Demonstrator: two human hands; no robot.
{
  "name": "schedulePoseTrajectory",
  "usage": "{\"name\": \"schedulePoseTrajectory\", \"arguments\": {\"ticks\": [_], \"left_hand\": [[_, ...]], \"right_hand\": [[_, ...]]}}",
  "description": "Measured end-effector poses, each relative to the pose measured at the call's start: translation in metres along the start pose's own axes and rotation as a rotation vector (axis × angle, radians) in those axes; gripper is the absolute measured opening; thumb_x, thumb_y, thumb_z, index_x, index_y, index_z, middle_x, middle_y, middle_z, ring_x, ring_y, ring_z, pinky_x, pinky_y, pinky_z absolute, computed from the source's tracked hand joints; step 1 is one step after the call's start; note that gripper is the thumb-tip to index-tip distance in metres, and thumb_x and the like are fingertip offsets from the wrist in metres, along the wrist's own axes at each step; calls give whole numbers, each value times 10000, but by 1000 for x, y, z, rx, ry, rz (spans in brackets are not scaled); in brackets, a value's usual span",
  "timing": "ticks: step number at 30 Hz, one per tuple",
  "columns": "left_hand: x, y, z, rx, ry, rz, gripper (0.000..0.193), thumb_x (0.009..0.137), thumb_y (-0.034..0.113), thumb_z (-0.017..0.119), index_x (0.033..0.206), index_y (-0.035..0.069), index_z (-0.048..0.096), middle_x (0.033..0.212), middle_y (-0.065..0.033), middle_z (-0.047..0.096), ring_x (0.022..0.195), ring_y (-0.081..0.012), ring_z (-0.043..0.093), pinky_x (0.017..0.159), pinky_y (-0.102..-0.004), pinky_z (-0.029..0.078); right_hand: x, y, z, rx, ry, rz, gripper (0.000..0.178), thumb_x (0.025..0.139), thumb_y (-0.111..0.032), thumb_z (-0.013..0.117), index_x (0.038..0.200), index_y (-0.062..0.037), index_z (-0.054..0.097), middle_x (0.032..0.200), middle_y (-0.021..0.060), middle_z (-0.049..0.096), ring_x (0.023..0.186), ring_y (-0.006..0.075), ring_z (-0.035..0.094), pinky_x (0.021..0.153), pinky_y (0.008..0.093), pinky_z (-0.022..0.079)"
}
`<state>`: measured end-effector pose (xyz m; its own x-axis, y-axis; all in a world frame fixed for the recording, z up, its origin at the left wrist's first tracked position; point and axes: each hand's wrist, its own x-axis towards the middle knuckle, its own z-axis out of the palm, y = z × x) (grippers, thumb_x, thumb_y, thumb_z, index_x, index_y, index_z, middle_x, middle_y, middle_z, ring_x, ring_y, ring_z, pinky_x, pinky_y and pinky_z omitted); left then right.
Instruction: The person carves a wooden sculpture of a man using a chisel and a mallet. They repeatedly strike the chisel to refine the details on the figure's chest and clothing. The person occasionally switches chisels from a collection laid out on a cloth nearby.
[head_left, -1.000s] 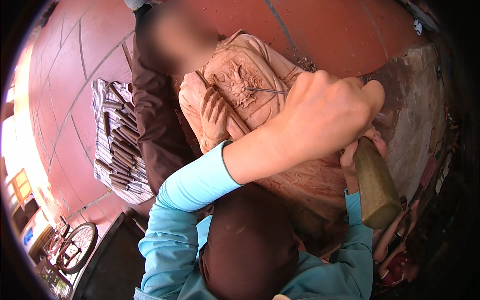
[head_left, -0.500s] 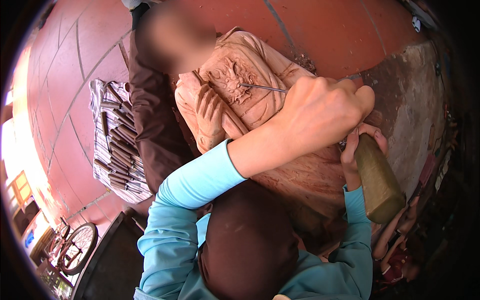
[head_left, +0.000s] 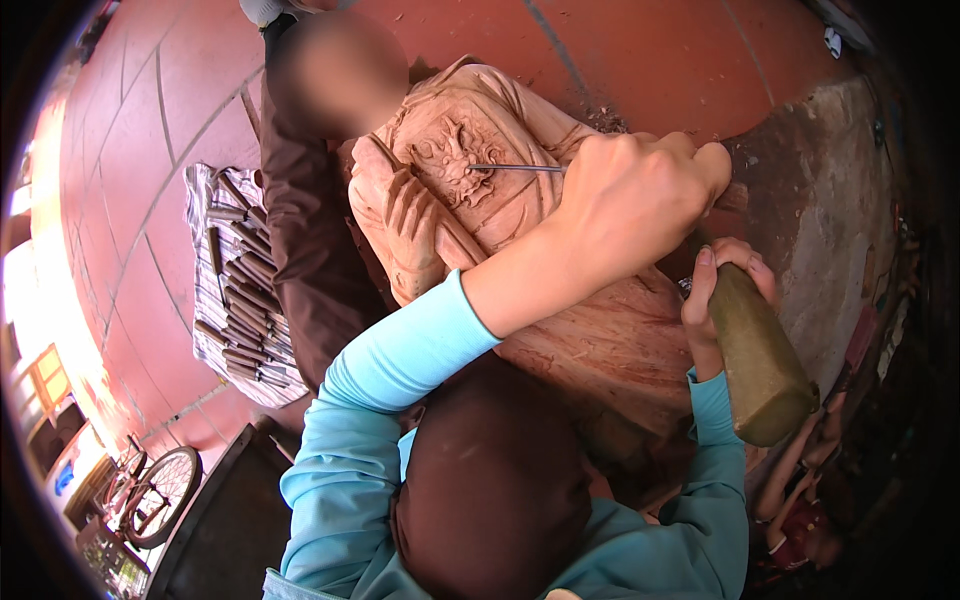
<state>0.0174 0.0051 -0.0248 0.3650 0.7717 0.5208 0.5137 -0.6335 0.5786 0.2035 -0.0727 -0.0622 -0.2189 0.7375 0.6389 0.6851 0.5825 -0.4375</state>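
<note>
**Chisel set to the carving, mallet held back**

Since the earlier frames my left hand has slid a little toward 10 o'clock, so the thin metal chisel now shows clear of the fist, its tip resting in the carved relief of the wooden statue. That hand is closed tight round the chisel's handle. My right hand is wrapped round the neck of the wooden mallet, whose heavy end hangs toward 5 o'clock, apart from the chisel's butt.

To cut well here, I judge the tip should stay seated in the groove at a low angle, struck with short, light taps; the detail round it is fine and would chip easily.

Room is tight. My left forearm crosses the statue, and the mallet's path runs between the fist and the rough slab at 3 o'clock. A cloth of spare chisels lies on the red floor at 9 o'clock, well apart, beside a person's dark sleeve.
</note>
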Motion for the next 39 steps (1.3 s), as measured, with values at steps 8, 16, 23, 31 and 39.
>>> {"name": "schedulePoseTrajectory", "arguments": {"ticks": [8,16,23,31,39], "left_hand": [[-11,8,8,124,0,160,123,723,175,604,734,120,494,618,-10,491,513,-161,573,377,-311,425],[-10,10,2,77,-28,67,129,720,136,611,769,94,500,623,-32,492,482,-205,564,341,-336,405],[-8,9,0,55,-11,75,144,709,133,622,765,97,494,621,-33,486,495,-199,567,357,-330,408],[-14,10,-3,42,112,141,138,699,182,652,761,121,545,626,-5,474,536,-154,568,412,-289,422],[-15,10,1,98,155,121,128,694,193,679,768,142,588,638,-5,473,553,-147,558,449,-286,429]], "right_hand": [[-9,13,12,-33,161,-102,552,755,58,618,1216,-37,329,886,144,558,726,228,558,652,374,483],[-11,9,2,-75,38,-42,609,750,70,613,1242,-33,270,924,150,565,739,228,572,700,386,491],[-4,2,5,-83,30,-27,567,793,81,572,1251,-60,270,942,142,557,756,211,569,687,371,490],[-6,11,8,-34,80,-88,526,833,15,568,1268,-48,279,936,128,553,740,207,561,659,338,486],[-1,7,11,-49,95,-81,535,838,18,576,1280,-58,285,901,111,550,737,197,549,661,341,485]]}}
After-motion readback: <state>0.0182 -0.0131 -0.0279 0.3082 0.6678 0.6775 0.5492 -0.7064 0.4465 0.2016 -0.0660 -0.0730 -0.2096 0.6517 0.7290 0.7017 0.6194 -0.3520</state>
